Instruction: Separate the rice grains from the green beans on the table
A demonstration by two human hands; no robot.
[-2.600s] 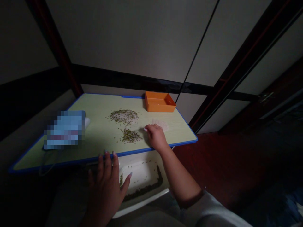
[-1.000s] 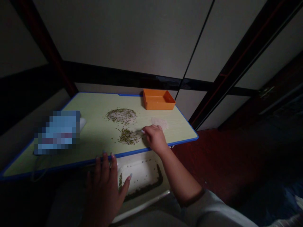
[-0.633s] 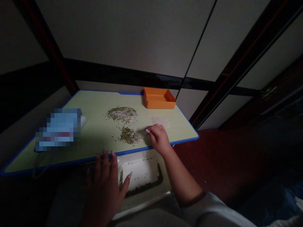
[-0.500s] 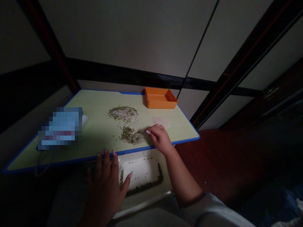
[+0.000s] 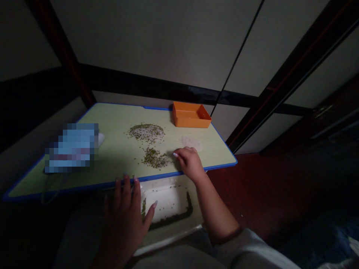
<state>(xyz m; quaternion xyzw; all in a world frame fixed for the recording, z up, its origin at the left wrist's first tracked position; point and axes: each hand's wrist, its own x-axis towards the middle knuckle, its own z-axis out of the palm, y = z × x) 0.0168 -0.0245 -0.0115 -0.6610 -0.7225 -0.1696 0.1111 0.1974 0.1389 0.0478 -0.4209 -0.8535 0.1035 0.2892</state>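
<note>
My right hand (image 5: pixel 190 163) is closed in a pinch at the right edge of the near pile of small green beans (image 5: pixel 154 157), which has pale grains mixed in. A thin, dark tool, too fine to name surely, seems to reach from the fingertips toward these beans. My left hand (image 5: pixel 127 213) lies open with fingers spread, its fingertips at the table's blue front edge and its thumb over a white basin (image 5: pixel 196 220). More green beans line the basin's inner sides. Farther back is a larger pile of pale grains and green beans (image 5: pixel 147 132).
Behind the right hand lies a flat patch of pale grains (image 5: pixel 191 142). An orange box (image 5: pixel 192 122) stands at the back right of the blue-edged table (image 5: pixel 112 116). A blurred blue-white item (image 5: pixel 73 147) lies at left, with a cord hanging below. Cabinet panels (image 5: pixel 157 45) rise behind.
My right hand stays by the near pile, its fingertips shifted very slightly. The left hand keeps its place. The whole view has moved a little.
</note>
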